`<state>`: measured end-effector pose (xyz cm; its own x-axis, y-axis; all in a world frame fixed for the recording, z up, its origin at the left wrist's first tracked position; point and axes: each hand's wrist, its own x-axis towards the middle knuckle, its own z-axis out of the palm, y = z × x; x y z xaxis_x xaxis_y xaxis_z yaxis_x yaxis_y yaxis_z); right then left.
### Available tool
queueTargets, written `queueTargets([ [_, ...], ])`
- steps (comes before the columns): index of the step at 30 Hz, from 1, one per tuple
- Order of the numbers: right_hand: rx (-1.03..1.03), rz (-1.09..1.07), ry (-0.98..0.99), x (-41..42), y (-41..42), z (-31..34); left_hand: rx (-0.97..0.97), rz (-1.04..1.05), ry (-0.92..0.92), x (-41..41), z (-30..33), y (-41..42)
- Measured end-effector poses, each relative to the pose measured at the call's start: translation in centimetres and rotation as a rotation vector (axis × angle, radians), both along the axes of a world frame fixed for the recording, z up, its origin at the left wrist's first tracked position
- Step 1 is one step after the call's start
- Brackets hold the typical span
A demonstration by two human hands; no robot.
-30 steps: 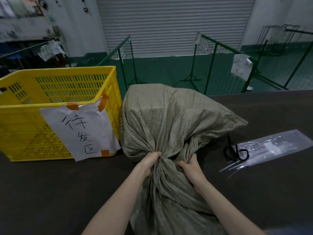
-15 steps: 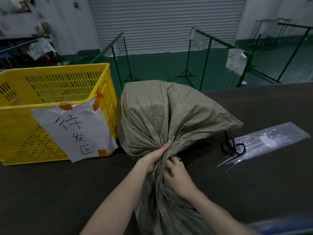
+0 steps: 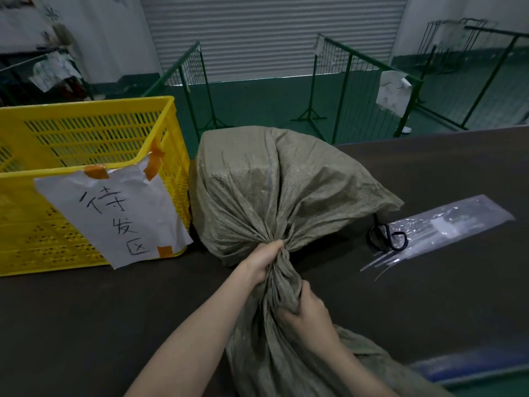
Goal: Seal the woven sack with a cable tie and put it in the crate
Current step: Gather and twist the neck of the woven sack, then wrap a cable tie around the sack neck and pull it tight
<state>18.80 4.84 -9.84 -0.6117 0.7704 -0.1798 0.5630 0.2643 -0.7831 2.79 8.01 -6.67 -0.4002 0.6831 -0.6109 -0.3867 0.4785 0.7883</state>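
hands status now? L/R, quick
Left hand: closed around the gathered neck of the woven sack.
Right hand: closed on the twisted sack fabric, lower down than the left.

Two bare forearms reach up from the lower edge of the frame, with no sleeves, gloves, watch or wristbands visible on either. The left hand (image 3: 264,260) and right hand (image 3: 307,313) are both uncovered, fingers free of rings as far as can be seen. Nothing else of the person's clothing is identifiable.
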Motion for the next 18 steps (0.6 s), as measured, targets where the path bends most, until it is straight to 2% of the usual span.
queueTargets([
  [2,-0.054,0.012,-0.018,-0.1,1.0,0.2,-0.001,0.019,-0.026,0.1,0.1,0.1],
  [5,-0.114,0.043,0.058,0.5,2.4,1.1,0.027,0.005,-0.084,0.1,0.3,0.0],
  [8,-0.154,0.104,0.115,2.5,4.5,1.9,0.02,-0.038,-0.08,0.0,-0.2,-0.1],
  [11,-0.178,0.08,0.197,4.4,7.2,1.5,0.021,0.024,-0.064,-0.1,-1.0,-0.4],
  [14,-0.033,-0.026,0.195,6.5,11.2,0.2,0.02,0.087,-0.063,0.3,-1.5,-0.2],
  [18,0.317,-0.008,-0.104,9.0,17.4,-1.7,0.033,0.138,-0.049,0.7,-1.7,0.0],
])
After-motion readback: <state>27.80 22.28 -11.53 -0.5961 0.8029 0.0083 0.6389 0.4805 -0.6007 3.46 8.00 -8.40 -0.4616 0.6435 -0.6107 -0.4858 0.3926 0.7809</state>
